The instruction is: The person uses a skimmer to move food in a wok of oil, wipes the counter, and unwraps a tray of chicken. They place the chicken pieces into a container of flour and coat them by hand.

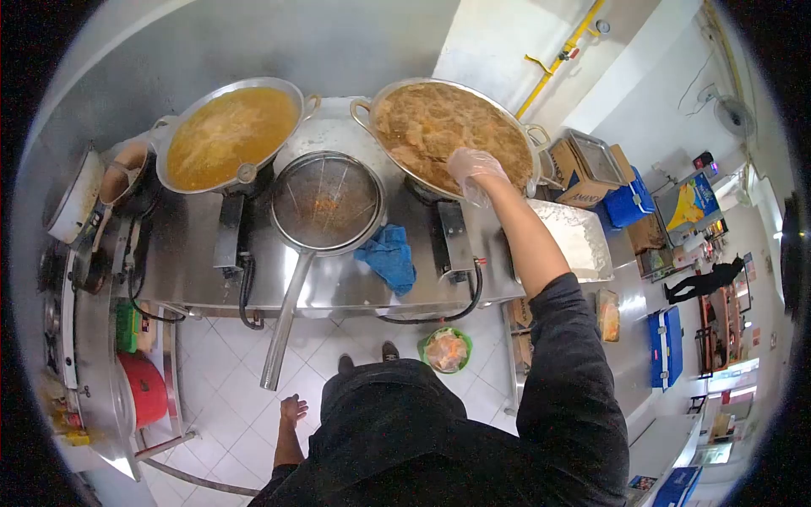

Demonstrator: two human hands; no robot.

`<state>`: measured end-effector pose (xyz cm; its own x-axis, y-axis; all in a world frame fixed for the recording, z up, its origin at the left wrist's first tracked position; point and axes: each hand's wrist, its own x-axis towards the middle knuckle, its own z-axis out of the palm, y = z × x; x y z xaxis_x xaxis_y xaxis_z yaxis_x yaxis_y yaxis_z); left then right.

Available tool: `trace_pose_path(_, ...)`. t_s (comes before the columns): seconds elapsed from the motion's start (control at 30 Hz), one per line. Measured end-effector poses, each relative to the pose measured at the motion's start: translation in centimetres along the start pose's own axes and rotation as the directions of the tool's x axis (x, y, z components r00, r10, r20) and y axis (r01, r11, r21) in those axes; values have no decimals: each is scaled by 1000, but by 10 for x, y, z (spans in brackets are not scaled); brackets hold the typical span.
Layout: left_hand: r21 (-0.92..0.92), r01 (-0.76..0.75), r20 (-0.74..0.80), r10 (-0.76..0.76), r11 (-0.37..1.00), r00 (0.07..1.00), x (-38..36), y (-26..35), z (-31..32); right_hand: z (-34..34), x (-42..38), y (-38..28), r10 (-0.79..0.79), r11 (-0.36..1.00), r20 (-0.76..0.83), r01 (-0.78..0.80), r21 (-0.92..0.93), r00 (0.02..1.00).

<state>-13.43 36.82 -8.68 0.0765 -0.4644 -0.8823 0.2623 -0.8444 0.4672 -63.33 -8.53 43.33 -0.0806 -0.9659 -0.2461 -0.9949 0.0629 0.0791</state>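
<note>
My right hand [476,173], in a clear plastic glove, reaches over the near rim of the right wok [530,152]. Its fingers point toward the bubbling brown oil [439,118], where pale pieces froth. The glove and the angle hide whether anything is in those fingers. Low at my side, my left hand [293,410] is bare and holds nothing, fingers apart. Between the two woks, a long-handled round strainer [328,201] rests over a pan with brown crumbs in its mesh. A crumpled blue cloth [389,258] lies beside it on the steel counter.
Yellowish oil fills the left wok [232,139]. The strainer handle [287,321] juts past the counter edge. A foil-lined tray [568,241] lies to the right. On the floor, a green basin [445,350] holds raw-looking pieces. Black hoses hang along the front. Another person [708,280] stands far right.
</note>
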Motion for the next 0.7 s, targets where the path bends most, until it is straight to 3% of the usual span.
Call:
trace_pose_path(0.1, 122, 38, -75, -29, 992, 997, -12, 15, 12, 4, 17, 2, -53, 981, 25, 57, -185, 998)
trace_pose_path(0.13, 7, 59, 2, -59, 998, 998, -6, 9, 3, 9, 22, 1, -31, 983, 11, 33, -179, 999)
trace_pose_path(0.4, -69, 78, -64, -83, 995, 995, -10, -23, -4, 37, 39, -7, 23, 976, -113, -47, -213, 993)
trace_pose_path(0.5, -42, 140, -81, -143, 989, 986, -14, -41, -5, 58, 81, 22, 43, 999, -147, -46, -18, 988)
trace_pose_path(0.57, -18, 178, -93, -179, 984, 979, -16, -52, -6, 45, 93, 48, -138, 962, -21, 139, 233, 990)
trace_pose_path(0.63, 11, 210, -98, -208, 978, 973, -17, -61, -3, 42, 93, 50, -224, 951, -103, 240, 195, 969)
trace_pose_path(0.7, 43, 224, -95, -219, 974, 971, -16, -64, 0, 52, 86, 46, -236, 971, -304, 234, -43, 923)
